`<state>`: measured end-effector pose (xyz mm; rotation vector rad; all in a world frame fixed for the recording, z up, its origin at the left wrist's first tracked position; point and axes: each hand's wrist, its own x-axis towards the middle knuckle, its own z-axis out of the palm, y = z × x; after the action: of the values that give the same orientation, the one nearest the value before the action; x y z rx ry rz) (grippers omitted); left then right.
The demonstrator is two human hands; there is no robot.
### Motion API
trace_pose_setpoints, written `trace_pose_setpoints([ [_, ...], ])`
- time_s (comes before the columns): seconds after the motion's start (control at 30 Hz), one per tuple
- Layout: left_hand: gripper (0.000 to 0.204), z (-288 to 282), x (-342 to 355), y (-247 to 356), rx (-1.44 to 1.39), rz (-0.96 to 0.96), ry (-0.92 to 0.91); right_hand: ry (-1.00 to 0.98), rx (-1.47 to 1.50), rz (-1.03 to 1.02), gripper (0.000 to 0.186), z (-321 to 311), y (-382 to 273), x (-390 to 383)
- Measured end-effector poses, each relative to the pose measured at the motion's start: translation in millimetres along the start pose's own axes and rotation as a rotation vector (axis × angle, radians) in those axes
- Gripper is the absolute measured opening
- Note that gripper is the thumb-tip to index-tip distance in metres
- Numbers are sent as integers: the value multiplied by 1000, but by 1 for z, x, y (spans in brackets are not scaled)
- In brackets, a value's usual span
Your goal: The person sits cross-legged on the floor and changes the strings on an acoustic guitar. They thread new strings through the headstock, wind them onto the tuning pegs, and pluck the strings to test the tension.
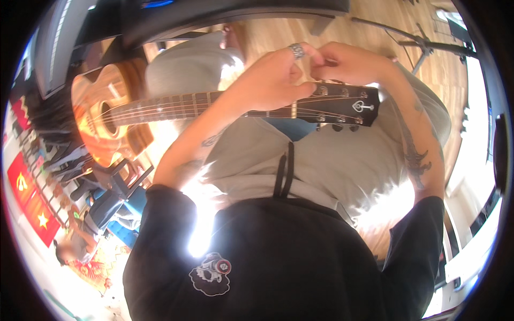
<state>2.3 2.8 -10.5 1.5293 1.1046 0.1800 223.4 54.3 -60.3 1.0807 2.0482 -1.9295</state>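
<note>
An acoustic guitar (120, 139) lies sideways across my lap, its wooden body to the left, its neck reaching right to a black headstock (337, 104) with silver tuners. My left hand (273, 80), wearing chunky silver metal, is over the neck near the nut, thumb and index finger apart, other fingers curled, index tip close to my right hand. My right hand (353, 67) is closed just above the headstock's upper tuners; what its fingertips hold, if anything, is hidden. Both tattooed forearms come in from below.
A dark keyboard-like object (51, 48) stands at upper left, a black bench or case (230, 8) along the top. A black stand (423, 43) is at upper right on wooden floor (375, 43). At lower left are another person (77, 243), red flags (29, 198) and blue seats (120, 230).
</note>
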Motion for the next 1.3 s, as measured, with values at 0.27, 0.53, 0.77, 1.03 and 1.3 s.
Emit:
trace_pose_setpoints([
  [0.27, 28, -12, 0, 6, -100, -55, -83, -33, 193, -175, 20, -5, 9, -2],
  [0.53, 16, -7, -2, -4, 15, -31, 7, 20, 124, -239, 30, -1, 13, -9],
  [0.77, 10, 0, -6, 21, 288, -77, 84, 137, -32, -138, 39, 1, 14, -10],
  [1.03, 23, -3, -7, 28, 715, 88, 123, 142, -77, -96, 40, -3, 9, -15],
  [1.3, 49, -5, 2, 14, 420, -57, 64, 109, -53, -113, 39, -5, 9, -14],
])
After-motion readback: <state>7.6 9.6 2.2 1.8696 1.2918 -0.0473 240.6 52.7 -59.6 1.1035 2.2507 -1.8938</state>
